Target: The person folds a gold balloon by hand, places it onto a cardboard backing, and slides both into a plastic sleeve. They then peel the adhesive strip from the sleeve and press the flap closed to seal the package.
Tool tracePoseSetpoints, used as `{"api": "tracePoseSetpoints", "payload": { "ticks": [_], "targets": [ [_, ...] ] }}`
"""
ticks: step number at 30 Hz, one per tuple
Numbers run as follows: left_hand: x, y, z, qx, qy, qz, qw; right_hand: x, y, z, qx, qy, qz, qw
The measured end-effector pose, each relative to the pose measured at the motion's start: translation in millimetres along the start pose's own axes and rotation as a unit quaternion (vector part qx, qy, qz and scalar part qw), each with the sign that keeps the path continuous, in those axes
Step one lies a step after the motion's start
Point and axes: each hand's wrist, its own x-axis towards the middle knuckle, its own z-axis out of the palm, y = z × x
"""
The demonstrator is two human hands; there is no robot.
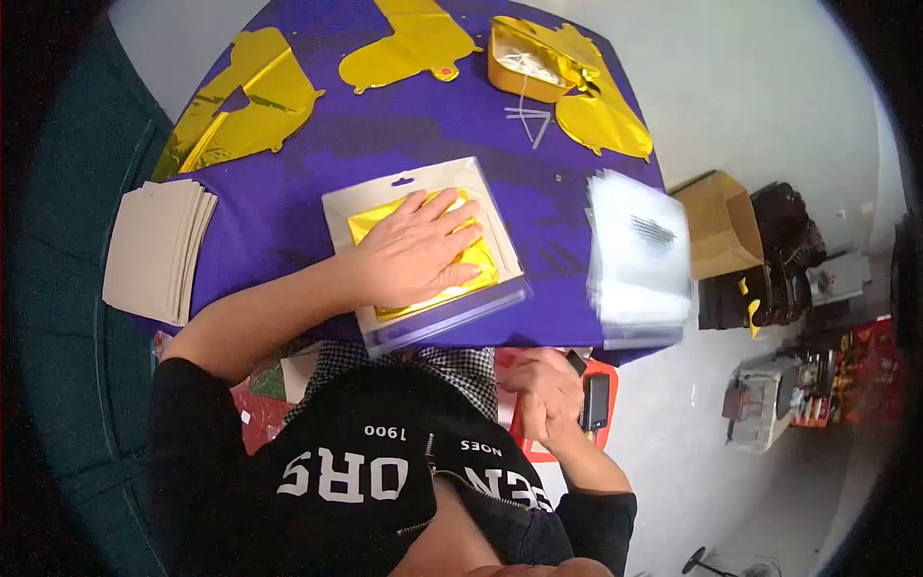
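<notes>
My left hand (pixel 415 252) lies flat with fingers apart on a folded gold foil packet (pixel 481 258). Beneath the packet is a pale card (pixel 344 213) with a hang hole at its far edge. A clear plastic sleeve (pixel 447 320) sticks out past the card on the near side. Below the table edge, close to my lap, my right hand (pixel 546 394) is curled closed. A small dark piece shows by its fingers, and I cannot make out what it holds, if anything. A dark phone-like object (pixel 596 402) lies beside that hand on something red.
Pale cards (pixel 154 252) are stacked at the left, clear plastic sleeves (pixel 639 255) at the right. Flat gold foil balloons (pixel 409 53) lie along the back. A yellow box (pixel 524 85) holds white strips; thin straws (pixel 531 123) lie near it. A cardboard box (pixel 716 226) stands beyond the table.
</notes>
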Motion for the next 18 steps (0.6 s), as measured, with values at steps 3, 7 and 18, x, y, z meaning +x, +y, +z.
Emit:
{"api": "tracePoseSetpoints", "payload": {
  "ticks": [3,7,18],
  "targets": [
    [4,23,-12,0.065,-0.061,-0.046,0.995,-18,-10,8,0.114,-0.100,0.275,0.949],
    [-4,63,-26,0.196,-0.098,-0.035,0.975,-21,-8,48,0.366,0.051,0.419,0.830],
    [9,51,-15,0.139,0.083,0.044,0.986,-6,-10,64,0.503,0.075,0.437,0.741]
  ]
}}
